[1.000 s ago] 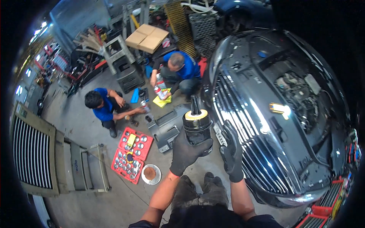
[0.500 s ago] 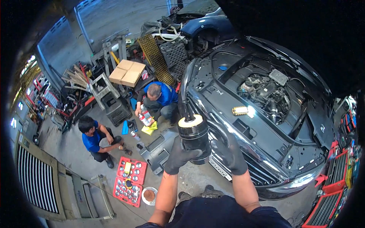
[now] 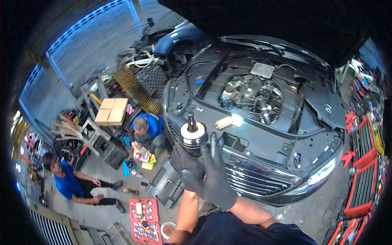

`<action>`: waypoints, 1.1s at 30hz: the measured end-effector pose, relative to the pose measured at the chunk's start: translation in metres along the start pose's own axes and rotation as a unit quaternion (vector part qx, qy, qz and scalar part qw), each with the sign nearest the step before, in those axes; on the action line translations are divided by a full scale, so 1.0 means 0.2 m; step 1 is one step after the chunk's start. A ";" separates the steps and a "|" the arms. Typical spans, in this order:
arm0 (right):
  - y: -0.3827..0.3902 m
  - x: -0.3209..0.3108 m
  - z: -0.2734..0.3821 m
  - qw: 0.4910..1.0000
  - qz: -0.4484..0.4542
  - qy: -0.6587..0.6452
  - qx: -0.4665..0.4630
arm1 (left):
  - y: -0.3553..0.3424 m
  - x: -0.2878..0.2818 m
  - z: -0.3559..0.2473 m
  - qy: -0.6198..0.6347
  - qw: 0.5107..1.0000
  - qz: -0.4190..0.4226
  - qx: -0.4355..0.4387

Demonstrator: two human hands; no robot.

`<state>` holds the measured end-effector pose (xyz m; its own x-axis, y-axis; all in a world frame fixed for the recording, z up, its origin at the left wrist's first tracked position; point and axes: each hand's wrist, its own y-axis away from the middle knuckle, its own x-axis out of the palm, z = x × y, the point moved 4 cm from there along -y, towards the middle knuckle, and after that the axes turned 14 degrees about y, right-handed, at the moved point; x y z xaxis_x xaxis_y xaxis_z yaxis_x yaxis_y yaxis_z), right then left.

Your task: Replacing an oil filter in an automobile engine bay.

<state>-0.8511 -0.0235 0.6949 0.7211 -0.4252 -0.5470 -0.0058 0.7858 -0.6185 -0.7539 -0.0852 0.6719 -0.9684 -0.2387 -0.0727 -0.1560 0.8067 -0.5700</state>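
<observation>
Both gloved grips, left hand [image 3: 185, 161] and right hand [image 3: 214, 173], clasping black cylindrical filter housing [image 3: 192, 136]; best kept upright over engine bay [image 3: 253, 94].

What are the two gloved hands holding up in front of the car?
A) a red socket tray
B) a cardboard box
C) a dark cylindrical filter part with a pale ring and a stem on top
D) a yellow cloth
C: both gloved hands, left hand and right hand, are wrapped around the dark cylindrical filter part in front of the car's grille.
</observation>
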 end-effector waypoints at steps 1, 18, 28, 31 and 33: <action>-0.02 -0.02 0.02 1.000 0.015 0.018 0.005 | -0.02 0.05 0.00 0.038 0.999 0.013 -0.024; 0.41 0.06 -1.70 0.616 -0.318 -0.630 0.349 | -0.09 1.50 0.53 0.393 0.782 0.416 -0.248; 0.46 -0.26 -1.96 0.700 -0.439 -0.407 0.389 | 0.02 2.05 0.61 0.390 0.672 0.571 -0.266; 0.66 -0.30 -2.09 0.687 -0.464 -0.361 0.428 | -0.06 2.18 0.59 0.391 0.639 0.604 -0.274; 0.75 -0.35 -2.19 0.680 -0.475 -0.330 0.449 | -0.04 2.23 0.64 0.381 0.647 0.616 -0.237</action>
<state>-1.2056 -0.0732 0.3928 0.2584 -0.8719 0.4160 0.8928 0.3800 0.2417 -1.1598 -0.2682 0.5387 -0.2013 0.9341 0.2948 0.9591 0.2491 -0.1344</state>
